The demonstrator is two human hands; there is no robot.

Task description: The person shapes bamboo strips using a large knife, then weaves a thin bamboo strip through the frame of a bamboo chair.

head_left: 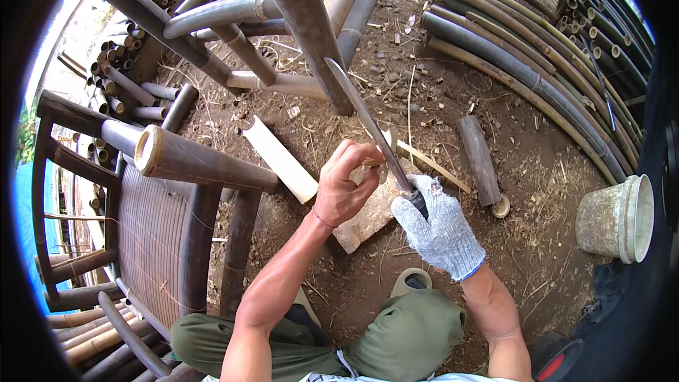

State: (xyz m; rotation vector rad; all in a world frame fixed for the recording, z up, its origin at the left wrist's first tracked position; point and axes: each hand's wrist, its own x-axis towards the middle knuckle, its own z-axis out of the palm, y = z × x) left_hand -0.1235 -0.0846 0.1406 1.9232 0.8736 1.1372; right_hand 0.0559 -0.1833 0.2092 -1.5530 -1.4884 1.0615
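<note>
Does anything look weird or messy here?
Yes, a bit. The right hand wears a grey glove, but the left hand is bare, though it's close to the long knife. That looks mismatched. Little chips litter the dirt ground, and the white bucket is smeared with grime.

Grey blade (362,112), blue-edged grey glove (444,232)

Grey knit glove (440,232), olive trousers (414,329), thin wrist cord (323,221)
</note>
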